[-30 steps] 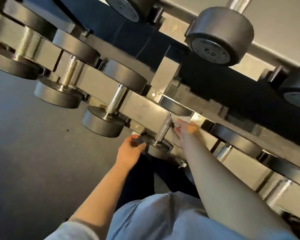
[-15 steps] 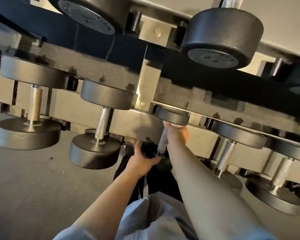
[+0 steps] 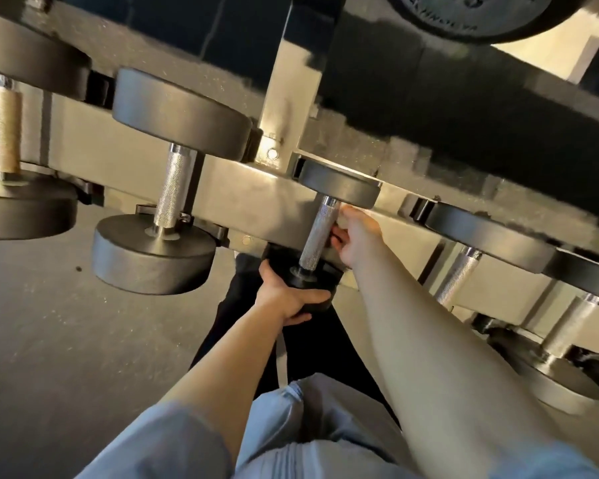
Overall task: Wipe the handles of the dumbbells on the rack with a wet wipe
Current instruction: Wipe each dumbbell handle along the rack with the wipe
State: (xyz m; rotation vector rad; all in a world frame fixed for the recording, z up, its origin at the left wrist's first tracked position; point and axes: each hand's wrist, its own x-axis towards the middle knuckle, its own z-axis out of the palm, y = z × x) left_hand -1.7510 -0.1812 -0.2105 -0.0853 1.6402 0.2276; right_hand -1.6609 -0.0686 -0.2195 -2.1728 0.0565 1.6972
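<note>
The left hand's fingers (image 3: 312, 299) are curled round the near end weight (image 3: 306, 281) of a small dumbbell and hold it tight. The left hand (image 3: 284, 295) is under and beside that black round end, so it can keep the dumbbell from rolling.

The right hand's fingers (image 3: 338, 236) are curled in behind the handle (image 3: 319, 236), right up against it. A small pale bit shows at the top of the right hand (image 3: 358, 236). That may be the wet wipe, but it is too hidden to be sure. I cannot tell if those fingers are squeezing the handle or just a wipe next to it.

The handle is a shiny metal bar with a rough, bumpy skin. It will be hard and stiff and will not bend. The rough skin should grab the wipe, so the wipe may drag or tear if rubbed too hard. The best way is likely to wrap the wipe round the bar and slide it up and down between the two ends.

This dumbbell sits on the low shelf of the rack (image 3: 281, 108), with its far end weight (image 3: 339, 184) up against the rail. It is small, so it is likely not too heavy, but it is still solid and could hurt toes if it slid off.

More dumbbells wait on both sides. A bigger one (image 3: 173, 188) is just to the left, and others (image 3: 457, 274) are to the right. Below is the grey floor (image 3: 49, 323).
</note>
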